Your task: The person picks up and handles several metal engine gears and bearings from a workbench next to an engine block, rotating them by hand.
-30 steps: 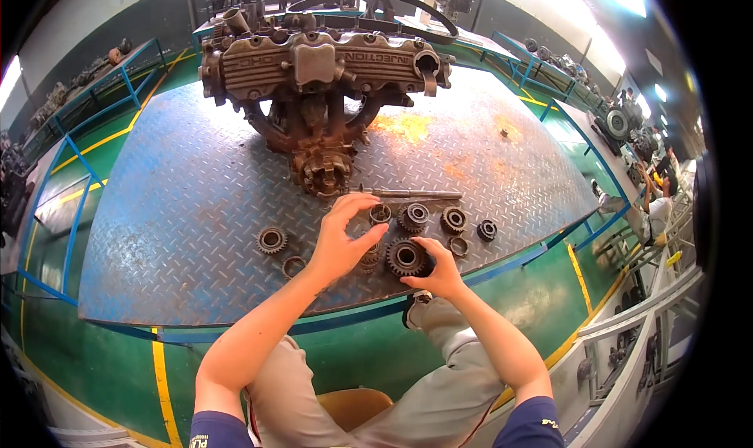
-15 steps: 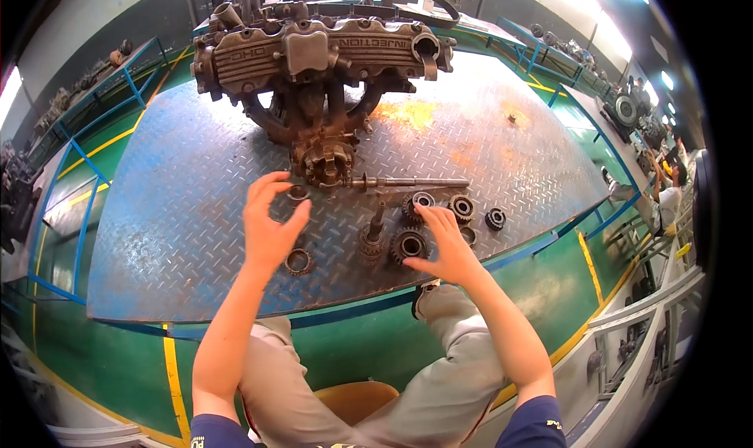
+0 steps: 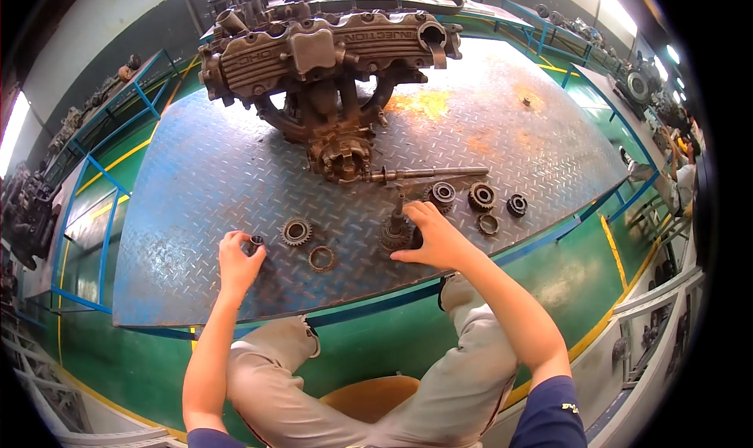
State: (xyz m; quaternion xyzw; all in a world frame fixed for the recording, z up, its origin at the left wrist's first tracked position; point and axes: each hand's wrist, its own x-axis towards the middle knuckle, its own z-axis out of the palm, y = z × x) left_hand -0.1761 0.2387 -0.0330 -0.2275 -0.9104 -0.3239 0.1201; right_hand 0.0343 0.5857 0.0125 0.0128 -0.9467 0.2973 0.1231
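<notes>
My left hand (image 3: 239, 264) is closed on a small dark metal ring (image 3: 256, 245), just above the plate's left part. Beside it lie a toothed gear (image 3: 296, 232) and a thinner toothed ring (image 3: 321, 258). My right hand (image 3: 439, 240) curves, thumb and fingers, round a dark gear mostly hidden behind it. That gear is right against the upright geared shaft (image 3: 396, 234); whether the fingers also touch the shaft I cannot tell. Farther right are a gear (image 3: 441, 195), another gear (image 3: 481, 195), a thin ring (image 3: 488, 224) and a small dark gear (image 3: 516, 205).
A rusty engine (image 3: 329, 48) stands at the back of the diamond-plate tabletop (image 3: 196, 213). A long metal shaft (image 3: 439, 173) lies before it. Blue-framed benches (image 3: 110, 174) hold parts at left. Another person (image 3: 682, 181) is at far right; a yellow stool (image 3: 369, 397) is beneath me.
My left hand has moved left and nearer, closing on the small ring and uncovering the gear behind it. My right hand has drawn in round the gear beside the upright shaft. The view has shifted slightly.
</notes>
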